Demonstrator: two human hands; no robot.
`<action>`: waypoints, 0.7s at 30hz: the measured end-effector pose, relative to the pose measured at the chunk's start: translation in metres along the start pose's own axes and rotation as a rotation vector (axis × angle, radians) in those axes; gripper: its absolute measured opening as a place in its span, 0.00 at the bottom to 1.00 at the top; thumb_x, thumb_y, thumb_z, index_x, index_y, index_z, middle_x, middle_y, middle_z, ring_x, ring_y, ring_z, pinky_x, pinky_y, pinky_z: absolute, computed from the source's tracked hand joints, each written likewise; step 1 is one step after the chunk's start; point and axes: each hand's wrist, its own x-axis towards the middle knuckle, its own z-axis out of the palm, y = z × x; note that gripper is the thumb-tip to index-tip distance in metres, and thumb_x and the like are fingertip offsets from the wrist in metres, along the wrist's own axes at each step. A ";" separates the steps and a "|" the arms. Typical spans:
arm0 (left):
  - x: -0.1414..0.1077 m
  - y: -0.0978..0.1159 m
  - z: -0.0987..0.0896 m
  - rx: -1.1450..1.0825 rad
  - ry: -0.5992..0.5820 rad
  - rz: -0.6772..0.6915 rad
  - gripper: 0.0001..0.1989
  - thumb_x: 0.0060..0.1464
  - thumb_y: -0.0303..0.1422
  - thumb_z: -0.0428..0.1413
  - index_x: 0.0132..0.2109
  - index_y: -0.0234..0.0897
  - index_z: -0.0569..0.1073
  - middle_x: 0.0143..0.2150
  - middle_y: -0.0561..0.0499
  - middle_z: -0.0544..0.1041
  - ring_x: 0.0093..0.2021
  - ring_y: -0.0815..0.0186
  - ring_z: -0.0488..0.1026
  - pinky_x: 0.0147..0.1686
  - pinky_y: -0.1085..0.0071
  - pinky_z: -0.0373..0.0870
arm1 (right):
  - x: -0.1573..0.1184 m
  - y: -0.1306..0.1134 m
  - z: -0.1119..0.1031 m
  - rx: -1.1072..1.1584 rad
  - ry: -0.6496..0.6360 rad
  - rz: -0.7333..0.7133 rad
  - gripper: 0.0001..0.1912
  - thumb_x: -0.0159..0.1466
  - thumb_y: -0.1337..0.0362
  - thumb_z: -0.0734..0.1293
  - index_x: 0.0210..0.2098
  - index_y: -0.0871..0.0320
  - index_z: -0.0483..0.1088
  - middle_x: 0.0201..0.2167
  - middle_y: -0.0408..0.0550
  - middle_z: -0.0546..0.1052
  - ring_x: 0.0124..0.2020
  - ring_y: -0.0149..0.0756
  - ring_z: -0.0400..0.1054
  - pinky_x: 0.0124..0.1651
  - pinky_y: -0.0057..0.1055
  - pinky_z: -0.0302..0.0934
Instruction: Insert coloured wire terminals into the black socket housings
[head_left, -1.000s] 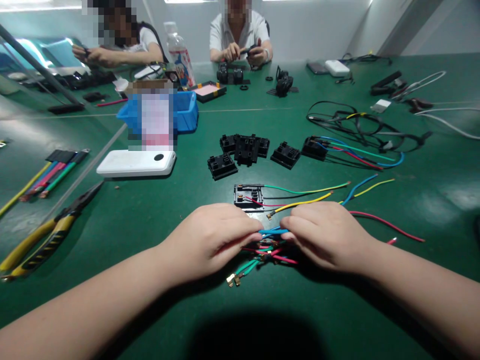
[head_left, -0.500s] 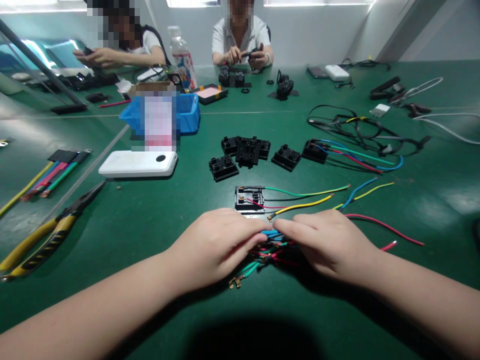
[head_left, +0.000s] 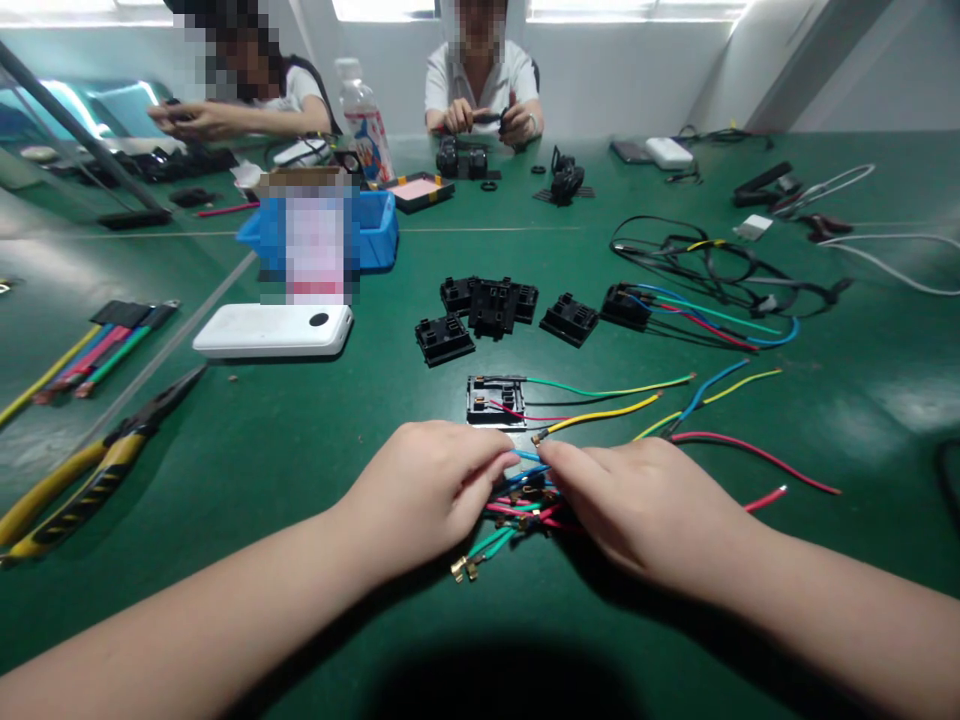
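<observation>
My left hand is closed, thumb and fingers pinched at one end of a blue wire. That wire runs across to my right hand, whose fingers curl closed over its other end. Below and between both hands lies a bundle of wires in blue, red and green, with brass crimp terminals on their ends. Just beyond my fingers sits a black plastic socket piece with thin wires running out of it. A yellow wire with a terminal lies close to my right fingertips.
Several black housings lie farther back, one wired housing to their right. Pliers, a white power bank and a blue bin are at left. Black cables spread at right. Two people sit across the table.
My hands have drawn slightly apart, showing more of the blue wire and the bundle between them. The view has shifted a little.
</observation>
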 end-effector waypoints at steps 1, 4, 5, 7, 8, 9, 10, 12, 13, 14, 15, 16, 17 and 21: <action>0.001 0.000 0.000 -0.031 -0.005 -0.015 0.11 0.61 0.30 0.47 0.37 0.36 0.74 0.27 0.52 0.77 0.27 0.69 0.72 0.27 0.74 0.63 | 0.000 0.000 0.000 0.000 0.012 -0.006 0.08 0.66 0.69 0.56 0.41 0.60 0.65 0.23 0.43 0.73 0.19 0.31 0.61 0.24 0.32 0.39; 0.003 -0.001 -0.003 -0.080 -0.011 0.045 0.11 0.61 0.31 0.47 0.39 0.36 0.75 0.27 0.53 0.77 0.27 0.70 0.71 0.29 0.74 0.64 | 0.000 0.003 0.000 -0.020 0.061 -0.043 0.08 0.66 0.69 0.55 0.38 0.59 0.65 0.21 0.42 0.71 0.19 0.31 0.60 0.23 0.31 0.41; 0.003 -0.002 -0.004 -0.109 -0.004 0.077 0.11 0.61 0.31 0.47 0.40 0.36 0.75 0.29 0.52 0.78 0.28 0.69 0.72 0.30 0.73 0.65 | 0.001 0.006 0.000 -0.031 0.089 -0.056 0.08 0.65 0.70 0.55 0.37 0.59 0.66 0.22 0.43 0.71 0.20 0.31 0.60 0.24 0.30 0.42; 0.004 -0.008 -0.007 -0.183 0.051 0.104 0.11 0.62 0.31 0.47 0.44 0.37 0.74 0.36 0.50 0.79 0.35 0.68 0.74 0.36 0.72 0.67 | 0.002 0.014 0.000 -0.035 0.180 -0.048 0.10 0.64 0.71 0.55 0.37 0.59 0.66 0.25 0.47 0.71 0.25 0.34 0.63 0.26 0.29 0.48; 0.005 -0.012 -0.008 -0.208 0.104 0.088 0.12 0.61 0.32 0.47 0.46 0.37 0.73 0.39 0.49 0.79 0.39 0.67 0.74 0.39 0.71 0.68 | 0.003 0.019 0.001 -0.016 0.235 -0.024 0.10 0.64 0.71 0.55 0.38 0.60 0.67 0.28 0.50 0.72 0.28 0.36 0.65 0.28 0.29 0.52; 0.006 -0.017 -0.008 -0.212 0.162 0.052 0.12 0.61 0.33 0.48 0.47 0.36 0.72 0.42 0.47 0.78 0.42 0.65 0.73 0.43 0.69 0.69 | 0.004 0.024 0.001 0.019 0.288 0.014 0.11 0.64 0.72 0.55 0.40 0.60 0.67 0.32 0.52 0.73 0.32 0.37 0.66 0.31 0.30 0.57; 0.007 -0.022 -0.008 -0.185 0.214 0.006 0.12 0.60 0.34 0.49 0.47 0.36 0.72 0.44 0.46 0.77 0.45 0.64 0.72 0.47 0.67 0.68 | 0.004 0.028 0.003 0.063 0.337 0.063 0.12 0.64 0.72 0.55 0.44 0.60 0.66 0.36 0.53 0.74 0.36 0.38 0.68 0.35 0.31 0.60; 0.009 -0.034 -0.005 -0.111 0.250 -0.075 0.14 0.58 0.36 0.52 0.49 0.35 0.70 0.49 0.45 0.74 0.51 0.61 0.69 0.53 0.62 0.65 | 0.005 0.035 0.005 0.144 0.396 0.162 0.16 0.65 0.71 0.55 0.51 0.59 0.63 0.42 0.53 0.74 0.41 0.37 0.69 0.42 0.32 0.63; 0.010 -0.039 -0.003 -0.102 0.229 -0.091 0.18 0.57 0.37 0.53 0.52 0.35 0.68 0.53 0.44 0.72 0.54 0.61 0.67 0.56 0.60 0.63 | 0.006 0.038 0.006 0.171 0.407 0.195 0.17 0.66 0.71 0.55 0.53 0.58 0.62 0.44 0.52 0.74 0.42 0.36 0.69 0.43 0.32 0.63; 0.011 -0.043 -0.001 -0.107 0.189 -0.110 0.21 0.57 0.38 0.53 0.56 0.35 0.66 0.57 0.43 0.70 0.57 0.60 0.65 0.58 0.59 0.61 | 0.006 0.039 0.008 0.189 0.410 0.215 0.17 0.66 0.70 0.55 0.54 0.56 0.62 0.46 0.51 0.74 0.43 0.36 0.70 0.44 0.32 0.64; 0.012 -0.046 0.002 -0.125 0.146 -0.132 0.24 0.57 0.38 0.54 0.58 0.35 0.63 0.59 0.43 0.68 0.58 0.60 0.64 0.58 0.59 0.61 | 0.006 0.040 0.009 0.199 0.410 0.221 0.17 0.67 0.69 0.56 0.54 0.56 0.63 0.46 0.51 0.74 0.44 0.36 0.70 0.44 0.32 0.64; 0.012 -0.048 0.004 -0.147 0.103 -0.155 0.25 0.57 0.39 0.53 0.60 0.36 0.62 0.59 0.43 0.68 0.58 0.60 0.65 0.58 0.59 0.62 | 0.006 0.040 0.010 0.204 0.410 0.223 0.16 0.67 0.69 0.56 0.53 0.55 0.64 0.46 0.50 0.74 0.44 0.36 0.70 0.44 0.32 0.65; 0.012 -0.049 0.006 -0.166 0.070 -0.179 0.25 0.57 0.39 0.53 0.60 0.36 0.62 0.59 0.43 0.68 0.57 0.60 0.66 0.57 0.59 0.63 | 0.006 0.040 0.010 0.206 0.414 0.228 0.15 0.67 0.68 0.56 0.52 0.55 0.64 0.46 0.50 0.75 0.44 0.37 0.71 0.43 0.32 0.65; 0.011 -0.048 0.006 -0.188 0.041 -0.202 0.23 0.55 0.37 0.54 0.57 0.37 0.65 0.55 0.45 0.72 0.54 0.61 0.69 0.54 0.60 0.66 | 0.007 0.038 0.011 0.207 0.455 0.228 0.10 0.66 0.67 0.58 0.45 0.57 0.66 0.39 0.51 0.75 0.38 0.37 0.71 0.40 0.33 0.65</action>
